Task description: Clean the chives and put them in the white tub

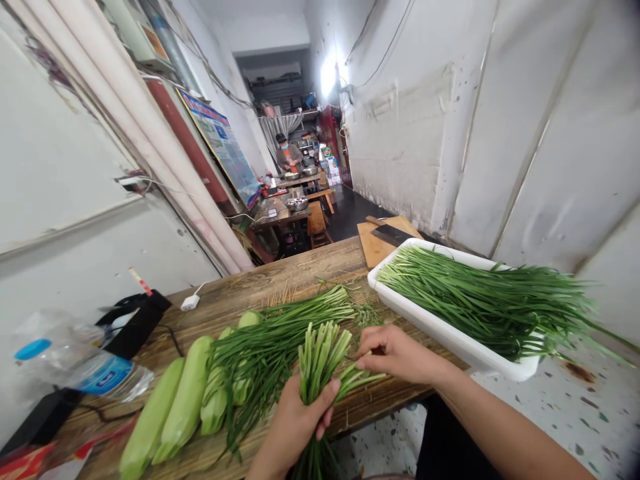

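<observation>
Clasping chives (325,350), left grip (300,408) closed, right grip (397,353) pinching stems (356,382), greens (295,315) overlapping squash (215,397)

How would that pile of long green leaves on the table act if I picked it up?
The green leaves would probably flop, since their ends drape over the squash. They'd likely feel light, being so thin. Some might slide out, because I see no string around them.
</observation>
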`<state>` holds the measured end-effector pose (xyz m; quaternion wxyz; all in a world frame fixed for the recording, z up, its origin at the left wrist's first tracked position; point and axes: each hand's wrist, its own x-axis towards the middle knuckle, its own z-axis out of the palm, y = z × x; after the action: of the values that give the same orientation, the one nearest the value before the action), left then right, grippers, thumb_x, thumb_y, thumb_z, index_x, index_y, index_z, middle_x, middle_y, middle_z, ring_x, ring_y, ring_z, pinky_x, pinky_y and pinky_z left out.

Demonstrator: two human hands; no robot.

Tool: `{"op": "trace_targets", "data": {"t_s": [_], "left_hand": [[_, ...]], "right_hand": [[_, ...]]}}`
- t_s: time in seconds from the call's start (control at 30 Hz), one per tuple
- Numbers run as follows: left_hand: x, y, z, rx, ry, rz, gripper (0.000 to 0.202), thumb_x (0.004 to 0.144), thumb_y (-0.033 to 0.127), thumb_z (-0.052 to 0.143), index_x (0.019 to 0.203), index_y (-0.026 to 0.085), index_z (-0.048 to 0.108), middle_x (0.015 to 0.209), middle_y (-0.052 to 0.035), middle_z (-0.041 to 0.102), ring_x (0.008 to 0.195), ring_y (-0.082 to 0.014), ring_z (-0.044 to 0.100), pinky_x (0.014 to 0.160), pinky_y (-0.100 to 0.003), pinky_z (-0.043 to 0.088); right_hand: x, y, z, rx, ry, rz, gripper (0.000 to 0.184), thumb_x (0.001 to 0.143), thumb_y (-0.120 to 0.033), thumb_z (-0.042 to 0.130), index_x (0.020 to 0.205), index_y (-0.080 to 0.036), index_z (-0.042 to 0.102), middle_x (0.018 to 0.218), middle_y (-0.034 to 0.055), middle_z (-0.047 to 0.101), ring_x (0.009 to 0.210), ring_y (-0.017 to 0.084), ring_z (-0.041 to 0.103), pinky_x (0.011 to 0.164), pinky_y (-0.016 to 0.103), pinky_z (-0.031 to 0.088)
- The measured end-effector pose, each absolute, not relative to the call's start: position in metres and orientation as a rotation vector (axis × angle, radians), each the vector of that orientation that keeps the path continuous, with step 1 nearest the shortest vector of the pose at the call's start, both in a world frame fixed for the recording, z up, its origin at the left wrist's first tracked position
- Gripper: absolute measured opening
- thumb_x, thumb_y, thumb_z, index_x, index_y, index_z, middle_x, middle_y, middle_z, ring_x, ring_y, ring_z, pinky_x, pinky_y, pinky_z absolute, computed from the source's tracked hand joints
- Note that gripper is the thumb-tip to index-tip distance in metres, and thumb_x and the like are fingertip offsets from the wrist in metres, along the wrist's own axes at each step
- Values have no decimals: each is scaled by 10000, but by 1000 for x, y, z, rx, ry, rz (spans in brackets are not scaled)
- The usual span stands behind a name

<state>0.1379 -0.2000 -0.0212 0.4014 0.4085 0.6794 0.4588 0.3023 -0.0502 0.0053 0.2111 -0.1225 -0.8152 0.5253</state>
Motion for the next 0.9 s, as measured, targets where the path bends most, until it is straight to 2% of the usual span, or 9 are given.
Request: {"op": "trace_targets", "data": {"t_s": [0.13, 0.2, 0.27, 0.43, 0.57, 0.63, 0.77, 0.83, 0.9], "left_hand": [[137, -201, -19, 1033, 1682, 1083, 449, 747, 546, 631, 542, 165, 507, 405, 18, 485, 321, -56, 384, 336, -177, 289], [134, -203, -19, 981, 1669, 1101, 429, 731, 547, 648, 590, 164, 517, 392, 33, 474, 310, -51, 367, 331, -172, 275], [131, -205, -20, 901, 1660, 1156, 411, 715, 544, 667, 649, 168, 515, 383, 55, 463, 305, -44, 347, 332, -163, 264], [132, -203, -24, 779, 1625, 1223, 458, 639, 589, 702, 692, 186, 491, 357, 77, 446, 287, -47, 312, 308, -162, 246], [137, -201, -20, 845, 1646, 1211, 435, 675, 565, 689, 658, 178, 490, 357, 71, 438, 299, -46, 330, 326, -160, 259], [136, -202, -18, 855, 1652, 1198, 438, 679, 568, 685, 660, 176, 490, 364, 71, 433, 304, -47, 332, 329, -162, 257], [129, -206, -24, 966, 1647, 1201, 435, 710, 578, 653, 696, 160, 533, 403, 43, 475, 330, -59, 375, 345, -173, 275], [127, -209, -30, 1013, 1665, 1217, 429, 708, 574, 656, 733, 156, 564, 429, 24, 507, 351, -83, 428, 353, -186, 307], [127, -211, -35, 1014, 1698, 1237, 415, 692, 562, 675, 762, 164, 581, 437, 18, 524, 359, -103, 455, 356, -202, 329]], "right_hand": [[313, -45, 15, -300, -2546, 1085, 250, 801, -240, 631, 573, -154, 574, 657, -9, 489, 631, 116, 480, 598, 232, 334], [323, -37, 20, -364, -2579, 833, 263, 814, -196, 591, 557, -160, 549, 648, 2, 492, 642, 128, 477, 611, 242, 324], [328, -32, 21, -503, -2480, 698, 287, 844, -219, 553, 562, -164, 545, 648, 13, 494, 637, 135, 474, 614, 253, 320], [316, -43, 9, -724, -2331, 936, 488, 909, -417, 463, 488, -170, 463, 541, -17, 415, 517, 110, 386, 546, 260, 294], [304, -47, 2, -494, -2249, 1284, 374, 785, -479, 629, 598, -158, 584, 672, -3, 511, 624, 123, 473, 583, 241, 353], [305, -39, 1, -482, -2136, 1350, 394, 760, -501, 644, 572, -159, 585, 655, -2, 523, 621, 126, 483, 595, 245, 369], [305, -19, -3, -891, -1818, 1218, 597, 847, -586, 456, 422, -169, 489, 457, -9, 451, 497, 120, 432, 584, 271, 364], [304, -18, -7, -886, -1943, 1323, 624, 853, -596, 437, 422, -155, 531, 436, -6, 451, 477, 118, 427, 569, 268, 361], [302, -24, -11, -713, -2117, 1553, 526, 815, -578, 523, 560, -134, 639, 504, -8, 499, 512, 119, 452, 541, 245, 361]]}}
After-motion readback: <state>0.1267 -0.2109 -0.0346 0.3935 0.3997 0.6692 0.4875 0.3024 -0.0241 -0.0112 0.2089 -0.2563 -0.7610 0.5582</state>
